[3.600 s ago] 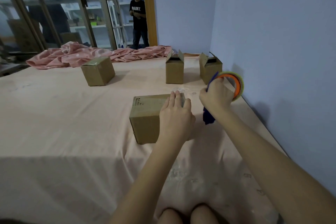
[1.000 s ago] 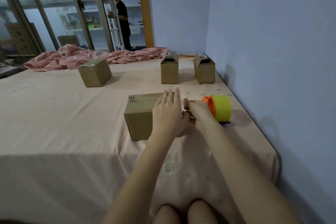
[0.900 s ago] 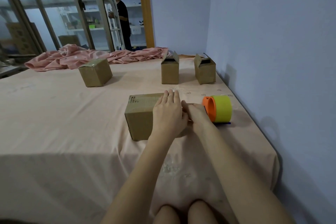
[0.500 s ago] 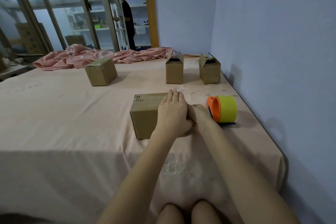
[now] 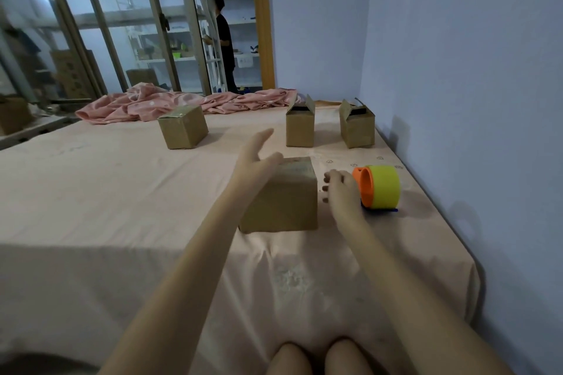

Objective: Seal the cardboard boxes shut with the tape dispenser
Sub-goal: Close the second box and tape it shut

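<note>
On the far left of the pink-covered bed (image 5: 91,192) lies a crumpled pink blanket (image 5: 182,102), and just in front of it sits a closed box (image 5: 183,126). Nearer, the left hand (image 5: 254,161) hovers with fingers straight and spread, holding nothing, over the left edge of the near box (image 5: 286,201) — flaps down. Far behind stand two open-flapped boxes (image 5: 300,128) (image 5: 357,128). The right hand (image 5: 339,190), fingers loosely curled and holding nothing, sits between the near box and the tape dispenser (image 5: 380,187), which rests on the bed near the right wall (image 5: 472,70).
</note>
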The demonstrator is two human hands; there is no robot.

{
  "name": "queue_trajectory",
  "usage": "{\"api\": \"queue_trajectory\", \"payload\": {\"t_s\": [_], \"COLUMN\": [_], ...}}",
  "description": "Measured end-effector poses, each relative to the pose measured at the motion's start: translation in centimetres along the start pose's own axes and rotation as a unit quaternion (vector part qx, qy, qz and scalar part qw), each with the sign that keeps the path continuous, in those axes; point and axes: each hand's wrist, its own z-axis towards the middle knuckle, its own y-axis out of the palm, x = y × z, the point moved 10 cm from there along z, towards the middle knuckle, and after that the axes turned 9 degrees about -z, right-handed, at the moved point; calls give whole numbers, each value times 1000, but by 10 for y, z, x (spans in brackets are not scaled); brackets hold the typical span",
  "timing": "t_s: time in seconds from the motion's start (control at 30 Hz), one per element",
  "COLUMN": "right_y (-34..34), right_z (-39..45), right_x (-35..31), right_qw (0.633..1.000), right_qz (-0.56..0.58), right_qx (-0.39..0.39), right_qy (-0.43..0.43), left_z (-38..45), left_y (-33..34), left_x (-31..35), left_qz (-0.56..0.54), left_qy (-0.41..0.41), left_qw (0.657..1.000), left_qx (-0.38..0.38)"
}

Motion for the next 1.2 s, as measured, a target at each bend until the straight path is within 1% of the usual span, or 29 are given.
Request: {"api": "queue_trajectory", "payload": {"t_s": [0.03, 0.1, 0.13, 0.2, 0.27, 0.33, 0.4, 0.43, 0.47, 0.5, 0.53, 0.57, 0.6, 0.67, 0.7, 0.77, 0.8, 0.83, 0.9, 0.93, 1.03, 1.13, 1.17, 1.2], "right_y": [-1, 2, 9, 29, 50, 56, 55, 52, 49, 43, 33, 21, 8, -13, -23, -35, -32, -20, 16, 28, 39, 42, 35, 25], "right_z": [-4, -10, -12, -16, -19, -22, -23, -24, -23, -21, -18, -17, -17, -28, -40, -67, -77, -82, -83, -83, -79, -64, -58, -53], "right_x": [-5, -10, -12, -17, -18, -17, -15, -17, -21, -26, -31, -37, -42, -47, -48, -38, -30, -22, -10, -8, -25, -25, -25, -26], "right_qw": [1000, 997, 990, 971, 964, 964, 962, 965, 972, 982, 990, 995, 995, 988, 979, 960, 959, 967, 986, 987, 976, 983, 984, 983], "right_qz": [15, 69, 120, 194, 195, 185, 186, 168, 135, 89, 41, 5, -5, 31, 42, 46, 39, 23, -30, -59, -106, -50, -39, -48], "right_qx": [-2, -38, -72, -139, -183, -185, -189, -191, -188, -168, -129, -75, -25, 54, 96, 180, 192, 165, 55, 22, -4, -64, -56, -31], "right_qy": [-19, -26, -19, -9, 8, 36, 62, 59, 38, 7, -30, -68, -96, -143, -173, -209, -206, -194, -153, -147, -189, -163, -165, -177], "left_z": [1, 0, -3, -9, -16, -20, -23, -23, -23, -22, -22, -22, -21, -16, -15, -13, -15, -17, -18, -18, -22, -28, -28, -28], "left_y": [-18, -47, -55, -57, -46, -41, -38, -38, -37, -37, -36, -38, -41, -49, -52, -48, -43, -39, -32, -30, -20, -4, 4, 12], "left_x": [-6, -29, -42, -62, -73, -83, -91, -93, -94, -94, -95, -94, -95, -95, -97, -106, -109, -111, -111, -110, -103, -93, -90, -86], "left_qz": [9, -8, -32, -85, -125, -187, -270, -297, -315, -315, -310, -295, -282, -246, -237, -243, -252, -263, -275, -262, -208, -194, -198, -200], "left_qy": [0, -39, -67, -109, -121, -143, -182, -187, -183, -179, -175, -178, -182, -177, -179, -198, -210, -217, -214, -210, -186, -152, -147, -138], "left_qw": [999, 994, 991, 983, 979, 965, 938, 930, 925, 928, 931, 936, 939, 949, 950, 945, 941, 936, 932, 936, 954, 966, 968, 970], "left_qx": [38, 98, 115, 121, 107, 113, 114, 111, 103, 89, 76, 71, 71, 85, 97, 91, 88, 89, 100, 106, 111, 76, 55, 30]}}
